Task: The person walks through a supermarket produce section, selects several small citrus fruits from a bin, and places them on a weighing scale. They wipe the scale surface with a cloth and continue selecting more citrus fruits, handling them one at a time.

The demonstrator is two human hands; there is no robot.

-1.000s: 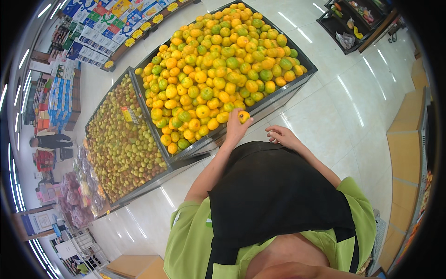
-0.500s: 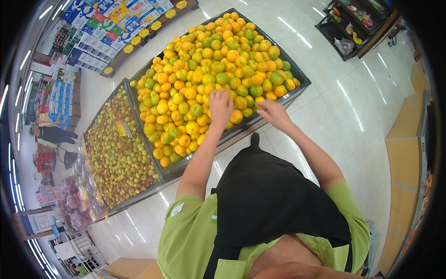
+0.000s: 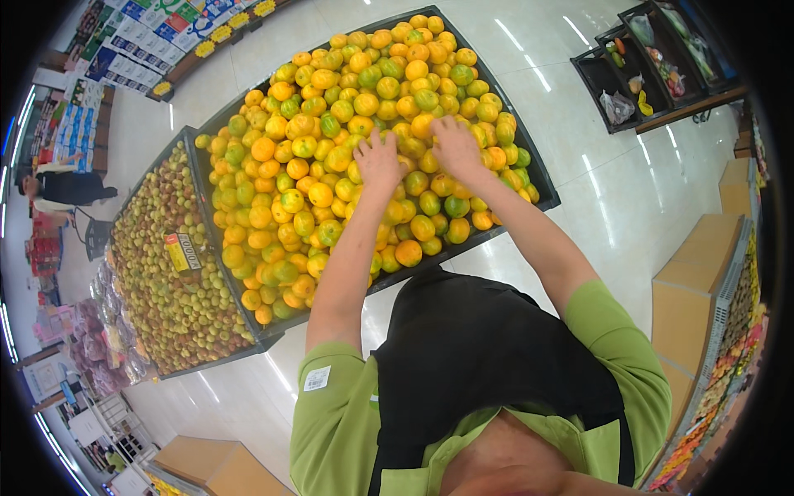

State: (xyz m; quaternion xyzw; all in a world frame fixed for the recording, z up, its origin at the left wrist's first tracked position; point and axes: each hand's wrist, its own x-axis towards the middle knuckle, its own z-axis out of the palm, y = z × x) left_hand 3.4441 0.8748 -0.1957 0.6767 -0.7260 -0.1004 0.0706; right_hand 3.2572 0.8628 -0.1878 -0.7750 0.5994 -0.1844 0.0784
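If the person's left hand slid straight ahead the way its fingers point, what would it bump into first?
The left hand lies on the piled orange and green citrus fruit, fingers pointing toward the bin's far side. It would probably meet the fruit heaped just beyond its fingertips first, though depth is hard to judge.

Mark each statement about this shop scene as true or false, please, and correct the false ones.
1. Both hands rest on the pile of citrus fruit. True: the left hand and the right hand lie palm down on the orange and green fruit.
2. The fruit lies in a white basket. False: it lies in a dark bin.
3. The left hand lifts one fruit high above the pile. False: it lies flat on the pile, fingers spread.
4. A second bin of smaller yellowish fruit stands to the person's left. True.
5. The person wears a green shirt with a dark apron. True.
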